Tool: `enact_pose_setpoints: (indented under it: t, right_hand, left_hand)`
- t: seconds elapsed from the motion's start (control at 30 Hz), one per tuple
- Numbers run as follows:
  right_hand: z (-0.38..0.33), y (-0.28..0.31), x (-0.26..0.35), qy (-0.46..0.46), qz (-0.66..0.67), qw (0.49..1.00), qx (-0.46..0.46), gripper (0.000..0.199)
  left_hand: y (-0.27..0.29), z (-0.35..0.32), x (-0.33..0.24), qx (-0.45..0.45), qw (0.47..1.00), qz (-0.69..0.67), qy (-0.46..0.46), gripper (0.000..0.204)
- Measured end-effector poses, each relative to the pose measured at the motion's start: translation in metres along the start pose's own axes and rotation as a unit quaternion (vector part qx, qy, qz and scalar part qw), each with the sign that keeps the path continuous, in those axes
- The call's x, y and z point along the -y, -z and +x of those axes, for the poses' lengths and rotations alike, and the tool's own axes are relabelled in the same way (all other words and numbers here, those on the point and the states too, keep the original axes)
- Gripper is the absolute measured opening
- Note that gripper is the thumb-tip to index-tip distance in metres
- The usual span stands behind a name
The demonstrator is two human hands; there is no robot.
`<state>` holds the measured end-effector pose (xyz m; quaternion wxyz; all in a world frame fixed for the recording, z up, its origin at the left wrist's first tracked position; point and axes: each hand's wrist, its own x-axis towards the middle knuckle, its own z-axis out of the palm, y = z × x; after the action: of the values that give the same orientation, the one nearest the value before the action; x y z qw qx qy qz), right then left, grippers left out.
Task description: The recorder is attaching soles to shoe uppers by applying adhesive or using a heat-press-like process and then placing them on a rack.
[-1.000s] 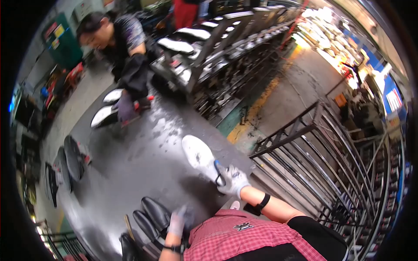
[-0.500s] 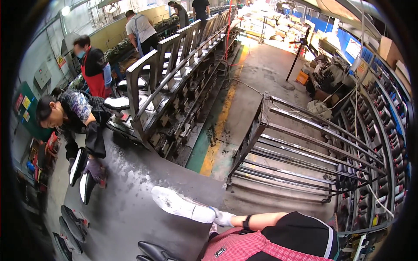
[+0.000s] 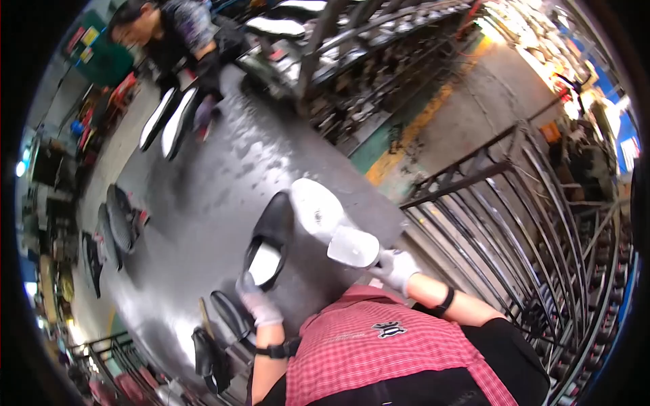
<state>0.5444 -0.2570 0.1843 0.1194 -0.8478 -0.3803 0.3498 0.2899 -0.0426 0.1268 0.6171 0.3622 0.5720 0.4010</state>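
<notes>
Grey worktop (image 3: 210, 230), spanning the centre, with a metal rack (image 3: 467, 177) beside its right edge. Across it, a co-worker (image 3: 177, 44) holds two white-soled shoes. Nearer the wearer, a pale shoe (image 3: 317, 206) lies sole up over the worktop; just to its left is a black shoe (image 3: 273, 220), opening up. The right hand (image 3: 398, 269), gloved, has its fingers closed on the pale shoe's heel end. The left hand (image 3: 258, 302), also gloved, holds the black shoe by the heel, fingers narrowed around it.

Glare upper right, sheen on grey tabletop (image 3: 196, 220), motion blur, edges bent, corners black
</notes>
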Motion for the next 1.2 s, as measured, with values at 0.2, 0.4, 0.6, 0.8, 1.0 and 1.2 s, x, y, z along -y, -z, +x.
enact_pose_setpoints:
  t: [0.2,0.4,0.6,0.8,1.0,1.2]
  right_hand:
    - [0.051,0.072,0.128,0.132,-0.141,0.981,0.011,0.041]
    - [0.144,0.077,0.179,0.142,-0.253,0.957,-0.024,0.024]
    - [0.15,0.114,0.155,0.001,-0.149,0.979,0.136,0.027]
    - [-0.01,0.009,0.007,-0.08,0.03,0.995,-0.06,0.061]
    - [0.02,-0.156,-0.096,-0.064,0.293,0.936,-0.184,0.05]
    - [0.074,-0.193,-0.119,0.012,0.538,0.776,-0.328,0.044]
  left_hand:
    - [-0.072,0.005,-0.067,-0.009,0.923,0.299,-0.241,0.067]
    - [-0.147,0.007,-0.139,0.073,0.739,0.563,-0.363,0.059]
    - [-0.213,0.139,-0.097,0.53,0.819,0.198,-0.098,0.029]
    - [-0.233,-0.034,-0.036,0.567,0.477,0.504,-0.443,0.041]
    - [-0.209,-0.119,0.034,0.42,0.459,0.588,-0.516,0.039]
    - [-0.221,-0.122,0.024,0.433,0.522,0.56,-0.476,0.035]
